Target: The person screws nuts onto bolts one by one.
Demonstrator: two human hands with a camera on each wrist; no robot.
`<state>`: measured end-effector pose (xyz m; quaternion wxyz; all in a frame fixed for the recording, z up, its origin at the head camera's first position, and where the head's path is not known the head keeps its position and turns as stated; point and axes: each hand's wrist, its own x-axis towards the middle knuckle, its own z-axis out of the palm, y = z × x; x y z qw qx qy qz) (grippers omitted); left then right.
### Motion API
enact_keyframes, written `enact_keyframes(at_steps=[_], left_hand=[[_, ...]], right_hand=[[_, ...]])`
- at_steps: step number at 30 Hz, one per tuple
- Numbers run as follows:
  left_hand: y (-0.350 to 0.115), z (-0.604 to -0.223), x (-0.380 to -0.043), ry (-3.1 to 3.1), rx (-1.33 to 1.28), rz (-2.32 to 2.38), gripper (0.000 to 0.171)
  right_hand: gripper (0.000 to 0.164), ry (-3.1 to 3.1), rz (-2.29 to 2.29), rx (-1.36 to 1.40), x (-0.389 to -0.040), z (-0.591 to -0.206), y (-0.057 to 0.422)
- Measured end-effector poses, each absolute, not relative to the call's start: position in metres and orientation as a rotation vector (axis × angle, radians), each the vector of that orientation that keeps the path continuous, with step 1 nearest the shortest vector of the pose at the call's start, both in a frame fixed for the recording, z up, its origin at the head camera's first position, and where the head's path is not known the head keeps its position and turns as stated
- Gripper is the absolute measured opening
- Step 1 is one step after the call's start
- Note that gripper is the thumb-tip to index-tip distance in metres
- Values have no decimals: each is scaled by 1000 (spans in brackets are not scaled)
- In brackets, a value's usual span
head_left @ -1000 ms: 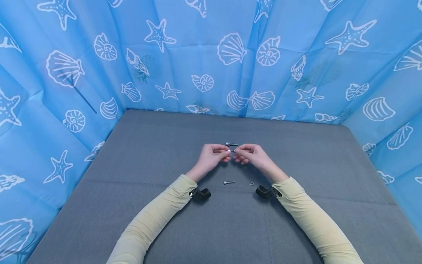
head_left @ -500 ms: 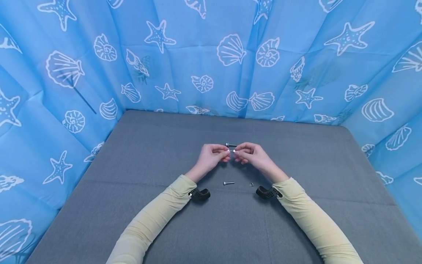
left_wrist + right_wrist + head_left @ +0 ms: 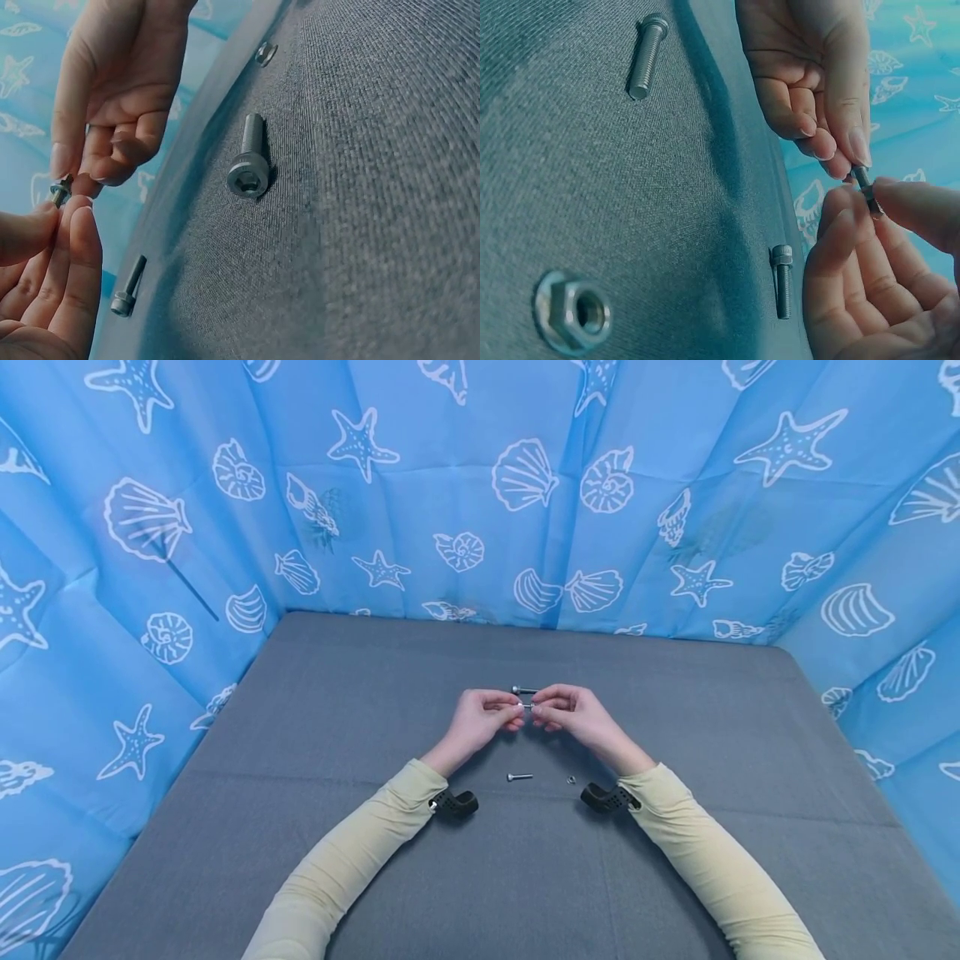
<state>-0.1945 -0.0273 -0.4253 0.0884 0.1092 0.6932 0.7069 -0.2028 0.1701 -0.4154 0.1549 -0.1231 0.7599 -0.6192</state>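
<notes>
Above the table, the left hand [image 3: 483, 714] pinches a small metal bolt [image 3: 862, 175] between thumb and fingers. At the bolt's other end, the right hand [image 3: 566, 710] pinches a nut [image 3: 868, 193] around its shank. The hands face each other, fingertips almost meeting, and the left hand's fingers hide the bolt's head. A socket-head bolt [image 3: 524, 690] lies just beyond the hands. Nearer the person, another socket-head bolt [image 3: 249, 165] rests on its side. To its right sits a hex nut [image 3: 581, 313] with a wide flange or washer at its base.
Grey cloth covers the table [image 3: 360, 693]. A blue curtain [image 3: 450, 493] with shells and starfish hangs behind it and along both sides. Black wrist mounts [image 3: 456, 802] stick out inward from the sleeves, low over the cloth.
The right fingertips have shifted slightly on the nut, which showed brighter half a second ago. Both hands otherwise keep their places, and the loose bolts and nut lie where they were.
</notes>
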Motion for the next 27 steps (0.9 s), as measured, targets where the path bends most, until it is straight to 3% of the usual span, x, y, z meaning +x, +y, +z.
enact_keyframes(at_steps=[12,19,27], left_hand=[[-29,-413,-189,2044,373,2069,19],[-25,-439,-202,2057,372,2106,19],[-24,-438,-201,2083,374,2141,16]], right_hand=[[29,2193,-1778,-377,-204,-417,171],[28,2204,-1765,-358,-204,-418,170],[29,2137,-1779,-311,-203,-417,168]])
